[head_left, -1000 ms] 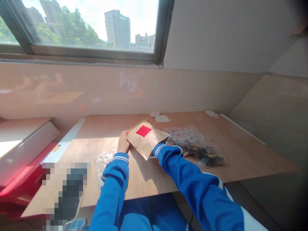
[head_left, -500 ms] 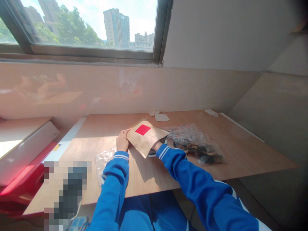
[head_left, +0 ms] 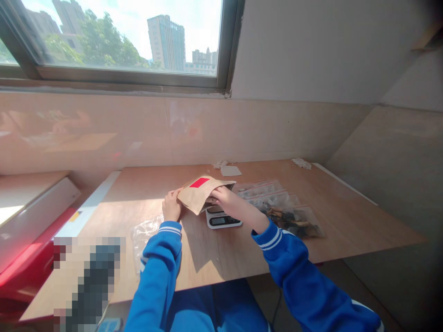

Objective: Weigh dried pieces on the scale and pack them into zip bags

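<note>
A brown paper bag (head_left: pixel 192 196) with a red square on its face is tilted above the table, its mouth toward the right. My left hand (head_left: pixel 172 205) is closed on the bag's left end. At the mouth is my right hand (head_left: pixel 224 198), its fingers bent and their tips partly hidden inside the opening. What those fingers hold, if anything, I cannot make out. Under the bag's mouth sits a small white digital scale (head_left: pixel 224 222) with a dark display, partly covered by the bag and hand.
Several clear zip bags (head_left: pixel 294 214) with dark and brown pieces lie right of the scale. A clear plastic bag (head_left: pixel 147 233) lies by my left forearm. White paper (head_left: pixel 230 171) and crumpled tissue (head_left: pixel 302 163) are near the wall. A red chair (head_left: pixel 38 263) stands left of the table (head_left: pixel 332 193).
My right hand has drawn back from deep inside the paper bag to its mouth. The bag has tipped flatter and shifted slightly left, showing more of the scale.
</note>
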`<act>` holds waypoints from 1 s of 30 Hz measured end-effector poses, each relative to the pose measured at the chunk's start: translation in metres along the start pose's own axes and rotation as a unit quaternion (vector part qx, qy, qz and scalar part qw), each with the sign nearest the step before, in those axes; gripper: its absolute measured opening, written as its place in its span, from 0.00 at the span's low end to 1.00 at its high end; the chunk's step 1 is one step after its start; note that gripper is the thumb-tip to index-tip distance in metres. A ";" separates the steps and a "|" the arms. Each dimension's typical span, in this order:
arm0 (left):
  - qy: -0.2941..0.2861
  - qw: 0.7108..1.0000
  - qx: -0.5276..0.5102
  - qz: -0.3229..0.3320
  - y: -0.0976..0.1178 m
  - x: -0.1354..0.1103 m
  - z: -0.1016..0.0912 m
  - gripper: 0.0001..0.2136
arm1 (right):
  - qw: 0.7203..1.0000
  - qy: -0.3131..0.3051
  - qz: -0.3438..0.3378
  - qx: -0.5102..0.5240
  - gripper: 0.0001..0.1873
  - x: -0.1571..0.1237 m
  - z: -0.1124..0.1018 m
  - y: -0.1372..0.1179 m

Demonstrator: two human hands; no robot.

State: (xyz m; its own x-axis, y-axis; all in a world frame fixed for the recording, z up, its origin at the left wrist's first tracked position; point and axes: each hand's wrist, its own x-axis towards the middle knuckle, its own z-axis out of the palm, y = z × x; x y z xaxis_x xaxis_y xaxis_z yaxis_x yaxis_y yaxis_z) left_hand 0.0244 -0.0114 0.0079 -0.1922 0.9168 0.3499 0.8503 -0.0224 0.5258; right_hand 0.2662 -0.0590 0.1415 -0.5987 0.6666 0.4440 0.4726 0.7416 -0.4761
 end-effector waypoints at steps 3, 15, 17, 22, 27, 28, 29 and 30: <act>0.000 1.000 0.004 -0.007 -0.002 0.000 0.002 0.21 | 0.999 0.029 -0.008 -0.032 0.14 -0.009 -0.013 -0.006; 0.000 0.999 0.028 -0.047 0.002 0.002 0.000 0.19 | 0.978 0.100 0.183 -0.010 0.10 -0.038 0.030 0.089; -0.002 0.998 0.028 -0.048 0.002 0.002 0.000 0.20 | 0.974 0.087 0.210 -0.012 0.11 -0.037 0.039 0.099; -0.001 0.998 0.028 -0.047 -0.001 0.002 0.003 0.20 | 0.966 0.095 0.238 0.042 0.11 -0.036 0.045 0.111; -0.004 0.999 0.029 -0.046 -0.002 0.002 0.004 0.20 | 0.945 0.135 0.273 0.121 0.13 -0.027 0.042 0.121; -0.004 0.999 0.027 -0.046 -0.002 0.002 0.003 0.20 | 0.940 0.138 0.282 0.130 0.12 -0.024 0.042 0.121; -0.005 0.999 0.026 -0.046 -0.002 0.002 0.003 0.20 | 0.937 0.140 0.290 0.136 0.12 -0.020 0.041 0.122; -0.006 0.999 0.025 -0.046 -0.002 0.002 0.003 0.19 | 0.934 0.140 0.298 0.139 0.12 -0.017 0.041 0.122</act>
State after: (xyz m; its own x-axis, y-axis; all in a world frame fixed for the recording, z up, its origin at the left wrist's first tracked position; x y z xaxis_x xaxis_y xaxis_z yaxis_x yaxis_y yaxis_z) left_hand 0.0240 -0.0087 0.0054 -0.2657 0.9184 0.2931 0.8530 0.0823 0.5153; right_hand 0.3079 0.0168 0.0446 -0.0732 0.9771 0.1999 0.4579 0.2109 -0.8636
